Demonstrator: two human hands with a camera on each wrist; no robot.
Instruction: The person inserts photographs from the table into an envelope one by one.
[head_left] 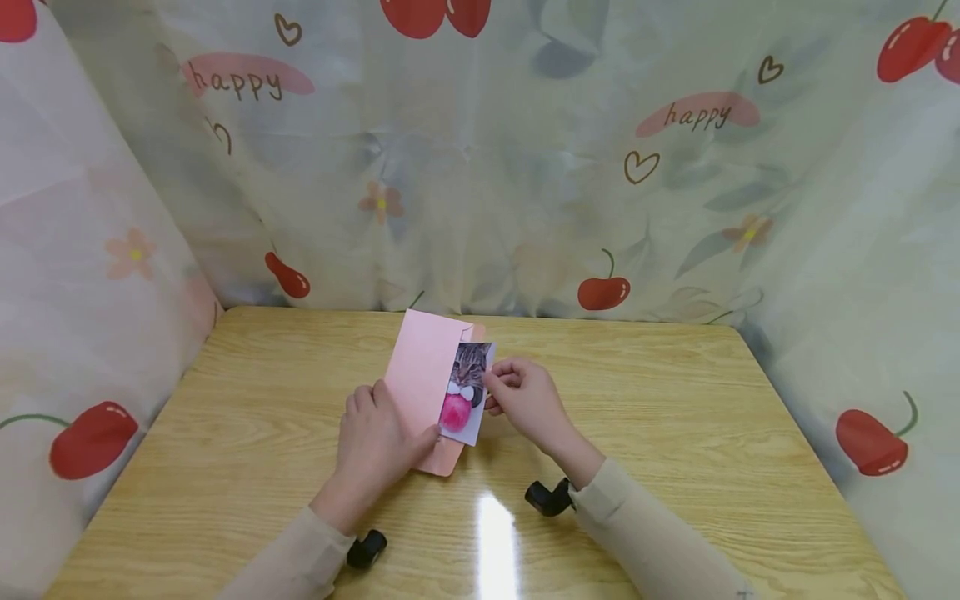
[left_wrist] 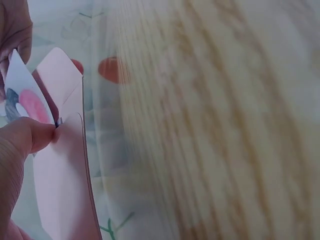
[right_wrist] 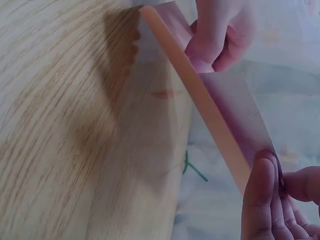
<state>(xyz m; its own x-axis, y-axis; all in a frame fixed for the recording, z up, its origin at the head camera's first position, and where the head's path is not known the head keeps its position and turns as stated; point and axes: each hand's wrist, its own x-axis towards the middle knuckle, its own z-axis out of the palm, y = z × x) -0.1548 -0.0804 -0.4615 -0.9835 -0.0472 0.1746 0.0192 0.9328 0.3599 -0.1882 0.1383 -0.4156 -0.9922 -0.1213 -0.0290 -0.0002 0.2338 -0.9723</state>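
My left hand (head_left: 371, 446) grips a pink envelope (head_left: 422, 354) by its lower part, the thumb pressing near the open edge. Partly out of that opening, on the right side, is a card (head_left: 478, 425) printed with a cat and a pink round shape. The thumb and fingers of my right hand (head_left: 534, 404) pinch the card's outer edge. The left wrist view shows the left thumb on the envelope (left_wrist: 65, 185) close to the card (left_wrist: 31, 102). In the right wrist view the envelope's flap (right_wrist: 202, 110) extends beside the card, whose inner part is hidden.
Beneath the hands is a wood-grain table (head_left: 645, 400). A patterned curtain (head_left: 480, 225) with cherries stands along its back and both sides. Black wrist-worn pieces (head_left: 549, 498) stick out by the sleeves. A bright light reflection lies on the table near the front.
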